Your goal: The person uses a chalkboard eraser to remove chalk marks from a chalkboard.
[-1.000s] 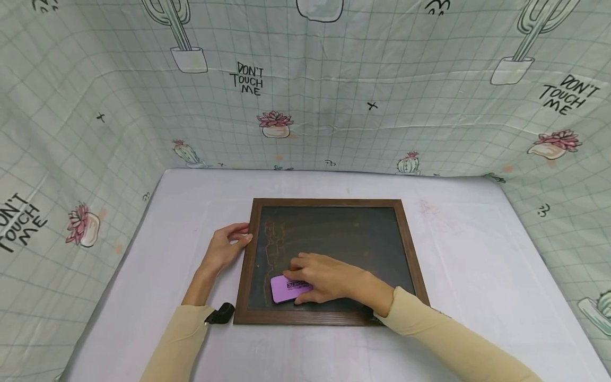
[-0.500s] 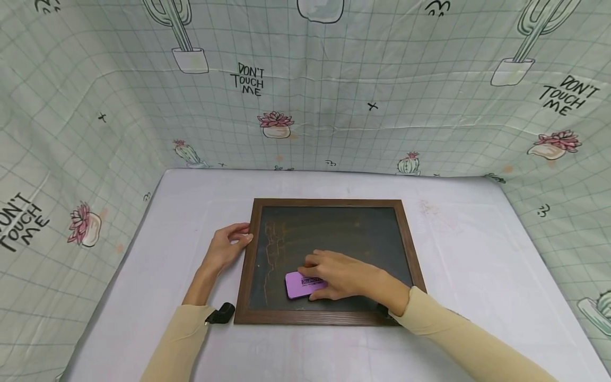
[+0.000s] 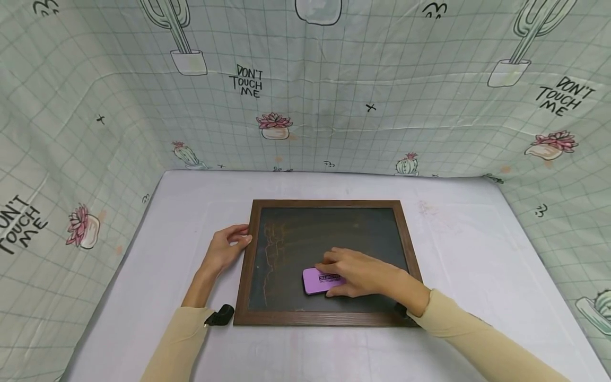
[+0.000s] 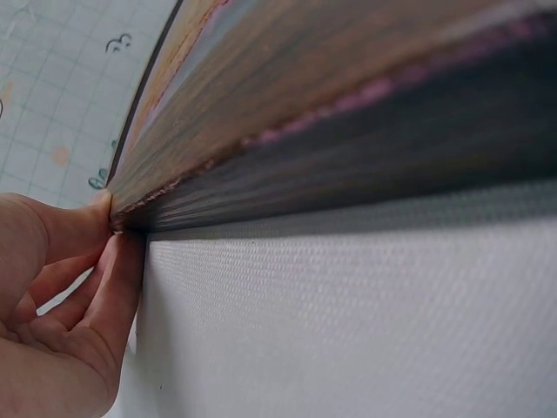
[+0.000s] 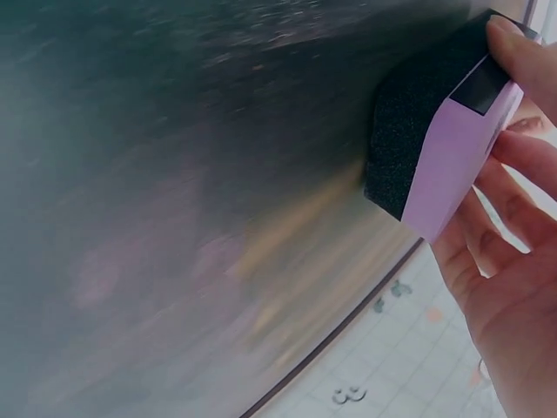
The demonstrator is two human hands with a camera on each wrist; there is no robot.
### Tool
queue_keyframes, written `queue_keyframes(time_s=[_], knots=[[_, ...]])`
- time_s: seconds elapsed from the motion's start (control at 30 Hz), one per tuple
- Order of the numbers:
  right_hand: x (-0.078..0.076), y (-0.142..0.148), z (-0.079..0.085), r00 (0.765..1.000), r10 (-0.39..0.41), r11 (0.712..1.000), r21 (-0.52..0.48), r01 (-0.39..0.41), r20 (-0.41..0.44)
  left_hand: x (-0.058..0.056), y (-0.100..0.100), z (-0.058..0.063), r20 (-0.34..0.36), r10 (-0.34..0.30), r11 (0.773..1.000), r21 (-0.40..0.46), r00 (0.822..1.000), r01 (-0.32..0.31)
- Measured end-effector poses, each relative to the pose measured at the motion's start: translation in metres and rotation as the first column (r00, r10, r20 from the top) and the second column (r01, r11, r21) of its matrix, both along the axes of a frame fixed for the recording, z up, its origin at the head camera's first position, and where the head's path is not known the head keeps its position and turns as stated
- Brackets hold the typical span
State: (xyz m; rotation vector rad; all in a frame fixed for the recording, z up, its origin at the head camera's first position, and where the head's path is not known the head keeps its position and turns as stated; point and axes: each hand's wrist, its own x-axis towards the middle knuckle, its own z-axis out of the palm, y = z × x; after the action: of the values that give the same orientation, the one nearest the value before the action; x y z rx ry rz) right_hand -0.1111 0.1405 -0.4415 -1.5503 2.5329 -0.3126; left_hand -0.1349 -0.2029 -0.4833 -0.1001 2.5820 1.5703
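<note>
A framed chalkboard point(image 3: 334, 228) lies on the white table, with faint orange chalk lines point(image 3: 273, 249) along its left side. My right hand point(image 3: 360, 273) grips a purple eraser point(image 3: 315, 281) with a dark felt underside, low on the board near its middle. From the right wrist view, the thumb and fingers hold the sides of the eraser point(image 5: 452, 157), felt towards the board. At the left edge of the brown wooden frame point(image 3: 245, 265), my left hand point(image 3: 226, 249) holds on. Its thumb and fingers point(image 4: 100, 226) pinch the frame's edge in the left wrist view.
A white cloth covers the table point(image 3: 477, 254), and a faint reddish stain point(image 3: 427, 208) marks it right of the board. Behind and at the sides hangs a grid-patterned curtain point(image 3: 324, 74) with cactus drawings. A black strap end point(image 3: 220, 315) sits at the left sleeve.
My right hand has slid the eraser to the right and slightly up across the board. The left hand keeps its hold on the frame's left edge.
</note>
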Motion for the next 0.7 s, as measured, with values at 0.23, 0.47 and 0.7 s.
queue_keyframes(time_s=[0.23, 0.47, 0.7], knots=[[0.0, 0.017, -0.002, 1.0, -0.017, 0.999, -0.031, 0.016, -0.019, 0.002, 0.0, -0.001, -0.027, 0.002, 1.0, -0.011, 1.0, -0.002], [0.001, 0.036, -0.004, 0.999, -0.052, 0.997, -0.055, 0.051, -0.008, 0.001, -0.001, 0.001, -0.003, 0.001, 1.0, 0.002, 1.0, -0.001], [0.002, 0.056, -0.006, 0.998, -0.065, 0.991, -0.114, 0.062, -0.019, 0.002, -0.001, 0.001, -0.003, -0.003, 1.0, 0.004, 1.0, 0.003]])
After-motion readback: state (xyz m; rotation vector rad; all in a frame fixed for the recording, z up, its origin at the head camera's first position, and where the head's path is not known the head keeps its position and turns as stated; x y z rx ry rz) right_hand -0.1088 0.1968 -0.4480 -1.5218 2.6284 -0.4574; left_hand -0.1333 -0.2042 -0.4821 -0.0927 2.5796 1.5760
